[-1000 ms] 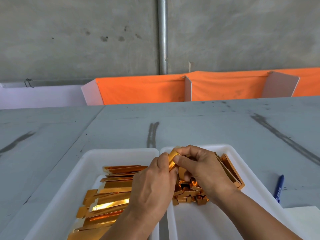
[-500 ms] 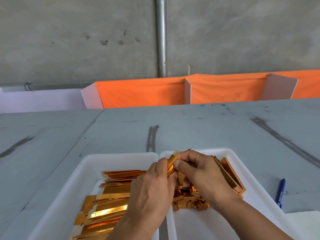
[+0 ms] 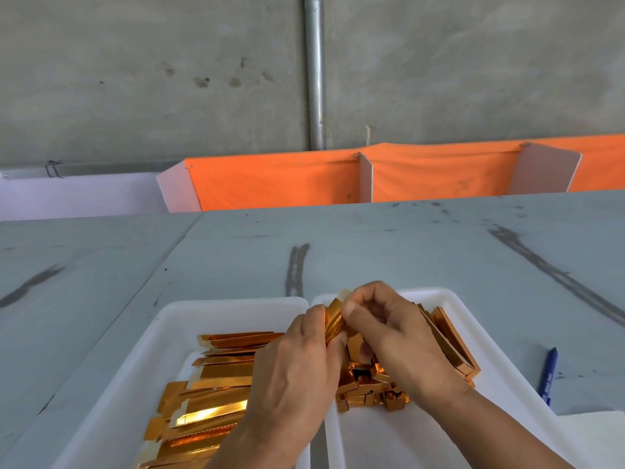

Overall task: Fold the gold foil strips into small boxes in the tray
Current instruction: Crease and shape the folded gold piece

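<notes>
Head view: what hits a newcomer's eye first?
The shiny gold strips, stacked flat in the left tray, catch the light most. At centre, the left hand and right hand pinch a single strip between them, above a heap of small folded boxes in the right tray. Behind the table, an orange cloth runs across.

2 white trays: left tray (image 3: 162,333), right tray (image 3: 453,299). My 2 hands, left hand (image 3: 294,377) & right hand (image 3: 399,336), pinch 1 gold strip (image 3: 334,319) btwn them. Flat strips (image 3: 216,384) in left tray: approx 10+, overlapped, no exact count. Folded boxes (image 3: 368,387) in right tray: jumbled heap, can't count. 1 blue pen (image 3: 548,375). 1 pipe (image 3: 315,72).
</notes>
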